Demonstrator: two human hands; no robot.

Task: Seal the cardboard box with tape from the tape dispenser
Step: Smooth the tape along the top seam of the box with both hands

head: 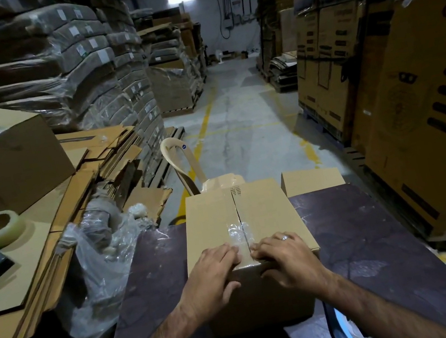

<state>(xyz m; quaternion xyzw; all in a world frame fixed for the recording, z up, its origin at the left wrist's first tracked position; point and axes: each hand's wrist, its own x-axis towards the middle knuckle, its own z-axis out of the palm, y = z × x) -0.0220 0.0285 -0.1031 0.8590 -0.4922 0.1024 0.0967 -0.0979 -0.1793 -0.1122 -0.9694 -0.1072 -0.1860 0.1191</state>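
A brown cardboard box [268, 211] stands on a dark table [376, 231] in front of me, flaps closed along a centre seam. A short strip of clear tape [238, 233] lies over the near part of the seam. My left hand [213, 274] and my right hand [287, 259] rest flat on the box's near top edge, on either side of the seam, fingers pressing the tape down and thumbs over the front face. Neither hand holds anything. A roll of clear tape [1, 228] sits on flat cardboard at the far left. I see no tape dispenser.
Flattened cardboard [56, 228] is piled at the left under a sealed box [5, 156]. Crumpled plastic wrap [103, 258] lies beside the table. A beige plastic chair [181, 161] stands behind the box. Stacked cartons [430, 117] line the right side of a concrete aisle [238, 112].
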